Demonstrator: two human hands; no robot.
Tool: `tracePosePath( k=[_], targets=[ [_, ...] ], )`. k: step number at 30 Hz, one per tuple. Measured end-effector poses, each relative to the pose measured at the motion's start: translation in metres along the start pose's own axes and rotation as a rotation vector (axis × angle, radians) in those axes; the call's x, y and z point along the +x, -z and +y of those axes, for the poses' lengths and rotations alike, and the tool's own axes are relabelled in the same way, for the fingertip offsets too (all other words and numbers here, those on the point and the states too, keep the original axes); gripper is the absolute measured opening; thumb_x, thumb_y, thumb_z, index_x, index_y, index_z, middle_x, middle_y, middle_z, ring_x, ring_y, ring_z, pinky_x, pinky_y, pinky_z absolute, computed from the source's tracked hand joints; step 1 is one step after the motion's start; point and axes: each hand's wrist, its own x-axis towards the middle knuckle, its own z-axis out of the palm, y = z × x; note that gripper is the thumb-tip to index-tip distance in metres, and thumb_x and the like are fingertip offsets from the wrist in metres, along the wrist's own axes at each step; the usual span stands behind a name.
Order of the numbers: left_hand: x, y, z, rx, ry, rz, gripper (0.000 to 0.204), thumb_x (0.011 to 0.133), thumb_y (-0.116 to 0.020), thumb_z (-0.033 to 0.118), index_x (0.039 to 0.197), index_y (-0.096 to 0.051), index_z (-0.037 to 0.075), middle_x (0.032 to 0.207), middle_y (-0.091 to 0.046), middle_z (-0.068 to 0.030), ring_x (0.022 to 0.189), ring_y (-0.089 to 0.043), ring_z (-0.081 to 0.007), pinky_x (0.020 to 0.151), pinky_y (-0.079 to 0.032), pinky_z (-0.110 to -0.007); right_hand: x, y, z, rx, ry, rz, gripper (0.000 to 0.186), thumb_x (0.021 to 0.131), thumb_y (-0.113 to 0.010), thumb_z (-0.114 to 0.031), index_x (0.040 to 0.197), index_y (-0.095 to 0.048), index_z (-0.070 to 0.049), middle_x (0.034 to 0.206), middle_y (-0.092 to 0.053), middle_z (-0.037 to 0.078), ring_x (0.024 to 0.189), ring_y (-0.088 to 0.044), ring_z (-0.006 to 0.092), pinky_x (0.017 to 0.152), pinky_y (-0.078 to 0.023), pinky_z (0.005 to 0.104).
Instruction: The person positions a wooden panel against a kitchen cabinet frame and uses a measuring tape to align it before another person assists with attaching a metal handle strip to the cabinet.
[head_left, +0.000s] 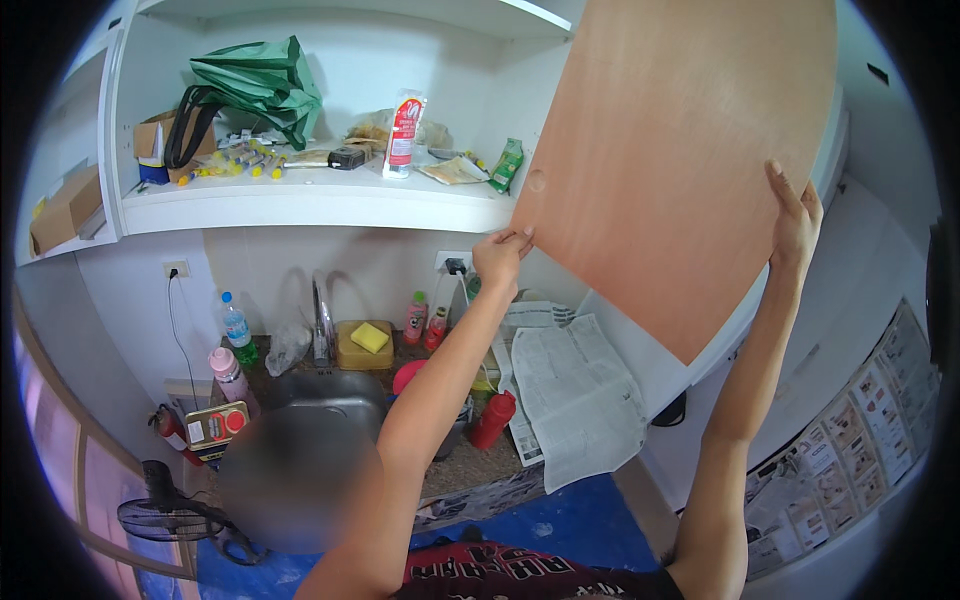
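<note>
A light-brown wooden panel (pixel 660 170) fills the upper right, tilted beside the open white cabinet (pixel 300 208) and hiding part of it. My left hand (pixel 500 258) grips the panel's lower left corner with fingers closed on it. My right hand (pixel 793 222) is higher, holding the panel near its right side, fingers over its face. On the cabinet shelf are a green bag (pixel 255 85), a white-and-red tube (pixel 403 135), a small green packet (pixel 507 165) and several yellow items.
Below are a steel sink (pixel 335 395), a yellow sponge (pixel 369 336), bottles including a red one (pixel 490 425), newspapers (pixel 575 390) on the counter, a black fan (pixel 160 515) and blue floor sheeting (pixel 590 520). Papers (pixel 830 440) cover part of the right side. One lower-left area is blurred.
</note>
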Motion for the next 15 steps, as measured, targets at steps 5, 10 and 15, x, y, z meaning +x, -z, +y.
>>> tracePosePath(
  k=[5,10,15],
  targets=[
    [-0.002,-0.005,0.000,-0.033,-0.001,-0.016,0.031,0.094,-0.077,0.002,0.114,-0.065,-0.017,0.109,-0.073,-0.0166,0.097,-0.073,-0.0222,0.093,-0.062,-0.033,0.004,-0.002,-0.001,-0.013,0.023,0.027,0.048,0.094,-0.079,-0.019,0.126,-0.061,0.012,0.112,-0.072,0.026,0.107,-0.073,0.0299,0.097,-0.055,0.0398],
    [0.001,-0.009,-0.004,-0.034,0.025,-0.011,0.030,0.093,-0.079,0.003,0.113,-0.066,-0.016,0.108,-0.073,-0.0156,0.097,-0.073,-0.0218,0.092,-0.062,-0.033,0.007,0.001,-0.005,0.011,-0.002,0.008,0.048,0.094,-0.078,-0.017,0.128,-0.061,0.012,0.115,-0.071,0.027,0.106,-0.073,0.0306,0.096,-0.056,0.0404],
    [0.015,0.007,-0.004,-0.014,0.003,-0.002,0.029,0.092,-0.080,0.003,0.112,-0.068,-0.015,0.106,-0.074,-0.0152,0.095,-0.073,-0.0215,0.089,-0.063,-0.032,0.002,-0.007,-0.017,0.081,-0.007,-0.034,0.041,0.096,-0.074,-0.013,0.126,-0.062,0.013,0.116,-0.072,0.025,0.105,-0.072,0.0279,0.094,-0.056,0.0400]
  ],
)
